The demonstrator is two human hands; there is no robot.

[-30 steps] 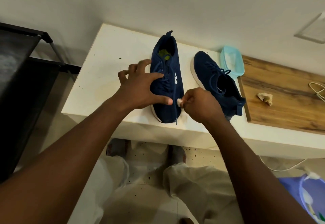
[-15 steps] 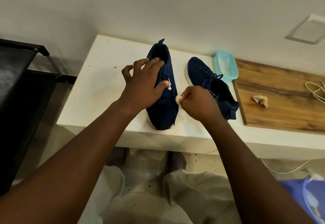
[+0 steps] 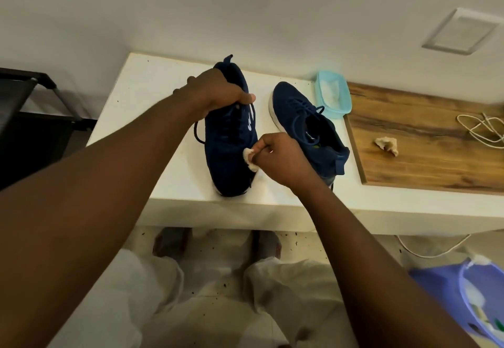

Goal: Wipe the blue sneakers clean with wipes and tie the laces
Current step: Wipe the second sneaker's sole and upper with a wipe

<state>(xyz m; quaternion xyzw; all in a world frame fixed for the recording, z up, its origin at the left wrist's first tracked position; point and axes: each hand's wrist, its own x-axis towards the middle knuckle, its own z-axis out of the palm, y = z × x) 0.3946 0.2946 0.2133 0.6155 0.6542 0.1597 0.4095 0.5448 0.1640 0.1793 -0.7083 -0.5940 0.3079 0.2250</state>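
Left hand now grips the near sneaker at its collar, up from midfoot, on the white bench; right hand pinches a wipe against the toe side; wiping under way, second sneaker waits alongside, laces apparently untied.

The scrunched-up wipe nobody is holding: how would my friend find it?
Find the white counter, then the wooden board at its right end. The scrunched-up wipe lies alone on the board, beige and lumpy, unlike the thin looped white cable beside it.
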